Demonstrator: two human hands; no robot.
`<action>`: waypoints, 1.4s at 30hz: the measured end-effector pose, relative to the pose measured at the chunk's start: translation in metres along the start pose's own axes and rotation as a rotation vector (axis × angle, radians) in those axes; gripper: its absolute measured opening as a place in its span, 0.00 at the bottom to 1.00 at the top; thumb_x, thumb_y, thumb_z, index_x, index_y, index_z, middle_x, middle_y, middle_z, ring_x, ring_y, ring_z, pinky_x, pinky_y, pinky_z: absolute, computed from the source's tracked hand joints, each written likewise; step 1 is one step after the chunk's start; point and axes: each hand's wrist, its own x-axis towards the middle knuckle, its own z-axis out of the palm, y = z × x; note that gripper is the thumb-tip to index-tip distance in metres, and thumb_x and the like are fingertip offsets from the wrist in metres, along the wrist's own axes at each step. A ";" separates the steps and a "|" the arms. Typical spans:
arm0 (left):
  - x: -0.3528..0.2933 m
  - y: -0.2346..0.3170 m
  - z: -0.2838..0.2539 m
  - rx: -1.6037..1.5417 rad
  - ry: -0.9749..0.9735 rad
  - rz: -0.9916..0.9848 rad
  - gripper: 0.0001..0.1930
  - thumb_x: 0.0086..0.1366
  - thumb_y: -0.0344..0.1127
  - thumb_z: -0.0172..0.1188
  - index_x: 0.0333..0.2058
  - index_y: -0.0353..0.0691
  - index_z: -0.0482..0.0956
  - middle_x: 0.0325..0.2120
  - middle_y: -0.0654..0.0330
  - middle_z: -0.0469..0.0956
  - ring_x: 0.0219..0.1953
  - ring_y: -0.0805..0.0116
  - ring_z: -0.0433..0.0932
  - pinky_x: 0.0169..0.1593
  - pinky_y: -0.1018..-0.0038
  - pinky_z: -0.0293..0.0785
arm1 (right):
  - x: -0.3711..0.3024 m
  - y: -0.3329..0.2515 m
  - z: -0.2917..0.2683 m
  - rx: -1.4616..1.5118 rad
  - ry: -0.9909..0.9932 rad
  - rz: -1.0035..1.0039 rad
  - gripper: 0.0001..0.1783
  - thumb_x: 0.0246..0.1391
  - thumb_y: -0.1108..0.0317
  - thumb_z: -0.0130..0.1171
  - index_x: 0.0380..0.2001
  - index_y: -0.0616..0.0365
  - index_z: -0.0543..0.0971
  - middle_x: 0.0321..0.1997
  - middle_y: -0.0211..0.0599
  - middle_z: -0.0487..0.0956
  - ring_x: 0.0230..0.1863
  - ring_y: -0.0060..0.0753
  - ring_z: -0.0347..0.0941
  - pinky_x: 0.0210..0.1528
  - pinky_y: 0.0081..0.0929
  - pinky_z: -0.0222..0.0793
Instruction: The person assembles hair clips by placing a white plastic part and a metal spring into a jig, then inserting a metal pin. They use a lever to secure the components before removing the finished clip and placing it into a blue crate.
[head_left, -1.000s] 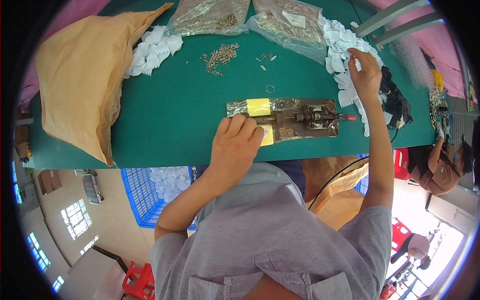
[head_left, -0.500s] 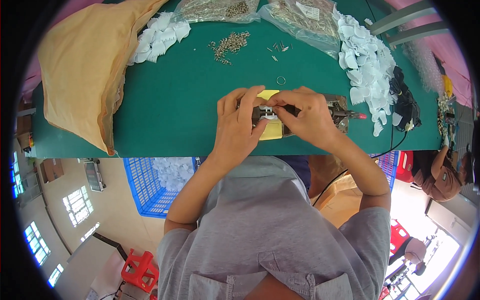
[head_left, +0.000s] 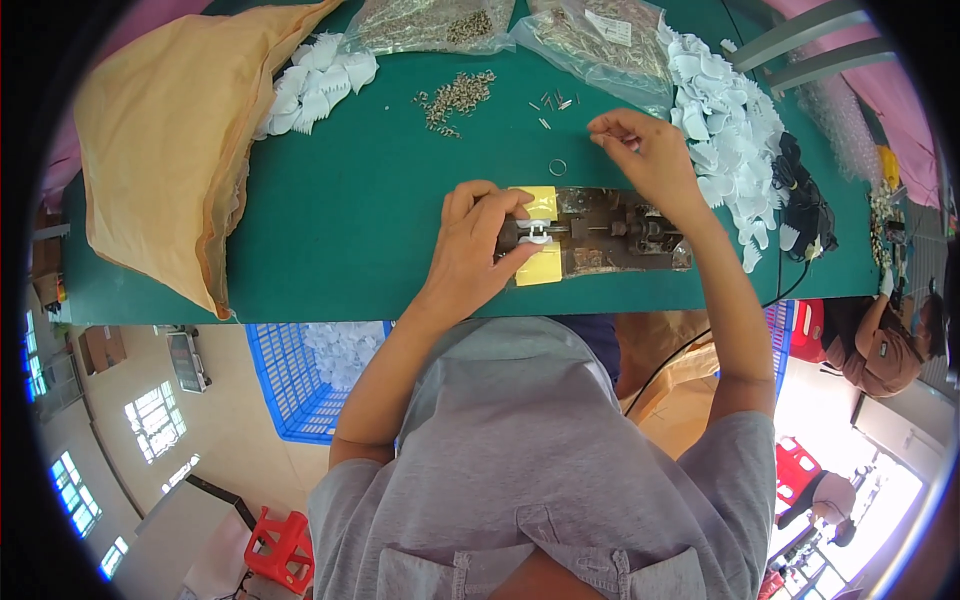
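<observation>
My left hand (head_left: 478, 238) is at the near end of a dark metal fixture (head_left: 595, 232) on the green table. Its thumb and fingers curve round both sides of a small white plastic piece (head_left: 533, 232) seated there. Yellow pads (head_left: 540, 265) flank that piece. Away from the fixture, my right hand (head_left: 650, 160) hovers above the table with its fingers curled and its thumb close to the index finger; whether anything tiny is between them cannot be made out. Several thin metal pins (head_left: 556, 102) lie just left of it, and a metal ring (head_left: 558, 167) lies below them.
Small metal springs (head_left: 458, 100) form a pile farther back. Clear bags (head_left: 600, 45) stand at the far edge. White toothed plastic pieces (head_left: 720, 130) are heaped right, beside a black cable bundle (head_left: 805, 200). A large tan sack (head_left: 160, 150) fills the left; a blue basket (head_left: 290, 385) sits below.
My right hand has left the white piece and moved up and right, toward the pins. A red-tipped lever seen earlier at the fixture's right end no longer shows. My left hand stays there.
</observation>
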 end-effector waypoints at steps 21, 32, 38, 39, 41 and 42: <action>-0.003 -0.008 0.007 -0.158 0.030 -0.015 0.30 0.55 0.27 0.77 0.56 0.39 0.75 0.46 0.57 0.75 0.46 0.64 0.78 0.51 0.69 0.78 | 0.070 0.043 0.021 -0.491 -0.141 0.108 0.12 0.57 0.58 0.66 0.35 0.55 0.86 0.36 0.41 0.87 0.40 0.46 0.85 0.46 0.41 0.80; -0.006 -0.013 0.009 -0.155 0.015 -0.051 0.33 0.55 0.26 0.77 0.59 0.40 0.73 0.47 0.56 0.73 0.47 0.63 0.80 0.51 0.68 0.79 | -0.056 -0.061 0.007 0.071 -0.175 -0.214 0.17 0.51 0.79 0.68 0.46 0.59 0.85 0.35 0.31 0.86 0.41 0.32 0.79 0.44 0.29 0.78; -0.004 -0.015 0.008 -0.122 0.018 -0.003 0.34 0.55 0.25 0.77 0.60 0.40 0.72 0.48 0.55 0.74 0.48 0.63 0.79 0.51 0.69 0.79 | -0.057 -0.059 0.012 0.008 -0.164 -0.289 0.13 0.50 0.79 0.69 0.41 0.59 0.85 0.34 0.33 0.85 0.40 0.37 0.77 0.43 0.34 0.76; -0.003 -0.015 0.008 -0.096 0.019 0.026 0.35 0.55 0.25 0.77 0.61 0.41 0.72 0.48 0.55 0.75 0.48 0.63 0.79 0.51 0.69 0.79 | -0.057 -0.059 0.012 -0.031 -0.173 -0.330 0.13 0.50 0.79 0.69 0.40 0.59 0.85 0.34 0.33 0.85 0.39 0.38 0.77 0.42 0.35 0.75; -0.004 -0.014 0.008 -0.105 0.018 0.009 0.35 0.55 0.25 0.77 0.61 0.41 0.72 0.47 0.55 0.75 0.48 0.63 0.79 0.51 0.69 0.79 | -0.057 -0.061 0.012 -0.056 -0.165 -0.360 0.13 0.49 0.78 0.70 0.40 0.59 0.85 0.33 0.34 0.84 0.39 0.39 0.77 0.42 0.35 0.74; -0.005 -0.013 0.008 -0.116 0.017 -0.007 0.35 0.55 0.25 0.77 0.61 0.41 0.72 0.47 0.55 0.76 0.48 0.63 0.79 0.51 0.69 0.79 | -0.056 -0.062 0.013 -0.084 -0.156 -0.389 0.13 0.48 0.78 0.71 0.40 0.59 0.85 0.32 0.34 0.83 0.38 0.39 0.77 0.42 0.36 0.74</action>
